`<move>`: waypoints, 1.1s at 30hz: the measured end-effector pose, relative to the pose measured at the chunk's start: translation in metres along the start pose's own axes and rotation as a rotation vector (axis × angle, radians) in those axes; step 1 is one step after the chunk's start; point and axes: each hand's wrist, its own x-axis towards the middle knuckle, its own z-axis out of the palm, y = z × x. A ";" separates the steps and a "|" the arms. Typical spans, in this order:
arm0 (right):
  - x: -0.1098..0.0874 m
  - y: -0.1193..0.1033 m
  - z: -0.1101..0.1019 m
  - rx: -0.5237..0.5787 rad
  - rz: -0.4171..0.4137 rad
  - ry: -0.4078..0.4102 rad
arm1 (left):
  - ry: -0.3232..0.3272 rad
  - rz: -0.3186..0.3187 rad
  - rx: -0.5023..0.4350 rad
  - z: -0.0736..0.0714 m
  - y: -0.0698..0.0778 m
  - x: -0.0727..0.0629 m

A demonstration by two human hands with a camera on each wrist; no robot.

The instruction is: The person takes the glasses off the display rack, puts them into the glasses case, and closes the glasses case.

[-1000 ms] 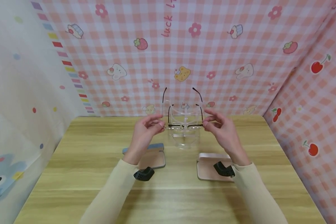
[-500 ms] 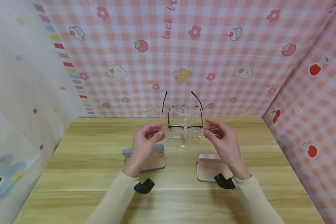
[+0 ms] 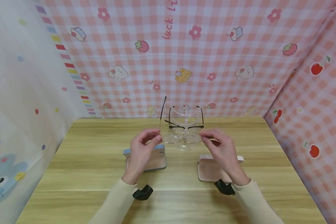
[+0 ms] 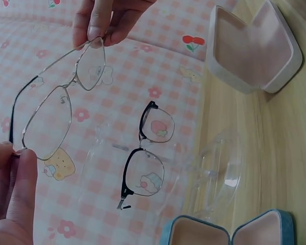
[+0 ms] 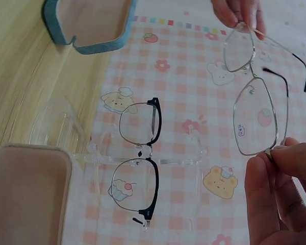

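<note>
- Left hand (image 3: 142, 151) pinches the left end of the wire-rimmed glasses (image 4: 67, 86).
- Wire-rimmed glasses: held above the desk (image 3: 182, 202), long axis roughly parallel to its far edge, between both hands.
- Right hand (image 3: 221, 149) pinches their right end, equally near.
</note>
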 end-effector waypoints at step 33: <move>0.002 0.005 0.003 -0.119 -0.277 -0.062 | -0.091 0.211 0.224 -0.010 -0.004 -0.008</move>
